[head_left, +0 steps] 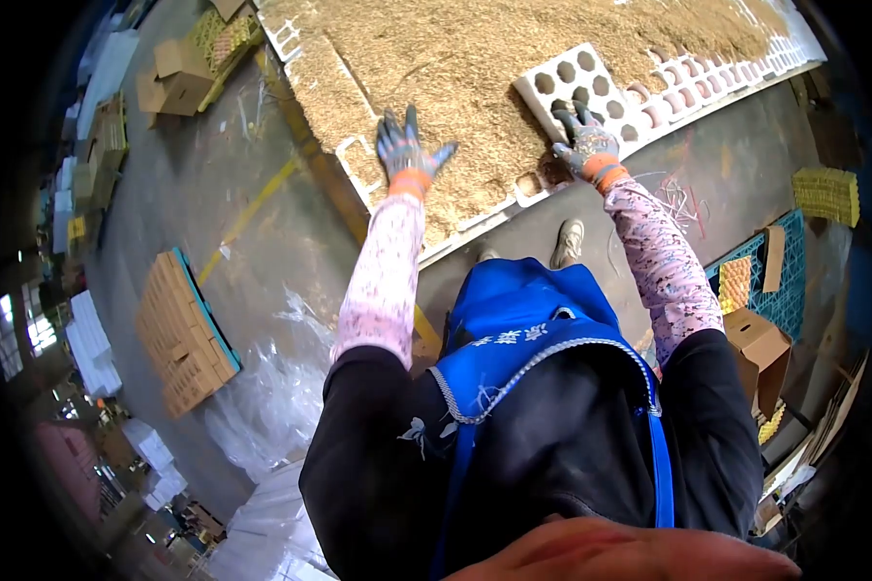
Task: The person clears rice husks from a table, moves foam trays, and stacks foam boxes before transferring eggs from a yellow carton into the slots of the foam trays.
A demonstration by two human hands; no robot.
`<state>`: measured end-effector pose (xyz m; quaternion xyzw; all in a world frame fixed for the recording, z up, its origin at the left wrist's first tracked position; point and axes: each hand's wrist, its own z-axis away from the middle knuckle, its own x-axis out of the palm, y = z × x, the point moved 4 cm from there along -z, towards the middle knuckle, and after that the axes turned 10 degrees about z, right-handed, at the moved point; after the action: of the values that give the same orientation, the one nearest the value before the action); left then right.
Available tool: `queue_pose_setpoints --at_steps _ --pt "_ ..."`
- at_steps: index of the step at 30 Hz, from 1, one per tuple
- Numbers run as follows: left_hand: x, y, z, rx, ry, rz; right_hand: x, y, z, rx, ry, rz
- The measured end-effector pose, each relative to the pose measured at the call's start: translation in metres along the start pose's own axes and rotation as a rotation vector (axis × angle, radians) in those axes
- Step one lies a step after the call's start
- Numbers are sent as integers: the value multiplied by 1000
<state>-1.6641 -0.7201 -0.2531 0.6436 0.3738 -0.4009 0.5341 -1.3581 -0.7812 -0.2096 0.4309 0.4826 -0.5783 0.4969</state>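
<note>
My left hand (407, 153), in a grey and orange work glove, is open with fingers spread over the loose brown shavings (455, 87). My right hand (589, 145), gloved the same way, also has its fingers apart. It rests at the near left corner of a white tray (591, 60) with rows of round holes. This tray lies slightly tilted on the shavings. Beside it, more white trays (702, 82) show reddish-brown round pieces in their holes, partly covered by shavings. Near the left hand, a white tray edge (358, 160) pokes out.
A pallet-like stack of flattened cardboard (184, 334) stands on the floor to the left, near clear plastic film (276, 397). An open carton (176, 77) sits at upper left. Teal crate panels (790, 276) and another carton (756, 344) are at right. Loose straps (683, 203) lie on the floor.
</note>
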Motion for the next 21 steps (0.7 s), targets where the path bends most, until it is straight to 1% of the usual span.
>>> queue_pose_setpoints --at_steps 1,3,4,5,6,7,8,9,10,11,12,13,14,15,16,17,18,19,20,21 --pt "4 20 -17 0 -3 -1 -3 2 -2 -27 -7 -28" --pt "23 74 -38 -72 -165 20 -11 16 -3 -79 5 -98" --pt "32 99 -36 45 -101 152 -15 25 -3 -90 2 -102" --pt "42 123 -25 122 -108 166 -25 39 -1 -74 94 -177" --pt "34 152 -6 199 -116 180 -33 55 3 -57 184 -252" --pt "35 169 10 247 -204 88 -34 79 6 -33 251 -247" --pt "38 183 25 295 -292 -4 -56 92 16 24 203 -283" --pt "42 177 38 330 -241 6 -55 109 20 11 235 -340" --pt "38 172 47 301 -227 16 -49 126 24 -1 266 -398" --pt "36 160 57 278 -222 12 -38 133 29 27 142 -219" --pt "24 151 68 321 -226 -57 -46 123 38 1 92 -251" --pt "17 137 77 297 -253 -53 -37 114 43 -145 203 -279" --pt "7 122 88 257 -233 -124 -43 96 50 -210 12 -358" --pt "-1 109 98 142 -171 -110 -46 75 56 -357 -27 -303" --pt "-13 101 103 -5 -143 -279 -39 57 62 -463 -106 -101" --pt "-11 85 112 -193 -38 -291 -55 42 68 -612 -31 -79" --pt "-1 64 122 -379 69 -303 -38 36 67 -734 -96 39" --pt "15 54 124 -618 66 -218 -36 40 64 -764 -77 12" --pt "25 67 114 -555 101 -329 -35 47 60 -783 -54 -12" --pt "42 79 105 -337 171 -326 -33 58 54 -742 -66 74"
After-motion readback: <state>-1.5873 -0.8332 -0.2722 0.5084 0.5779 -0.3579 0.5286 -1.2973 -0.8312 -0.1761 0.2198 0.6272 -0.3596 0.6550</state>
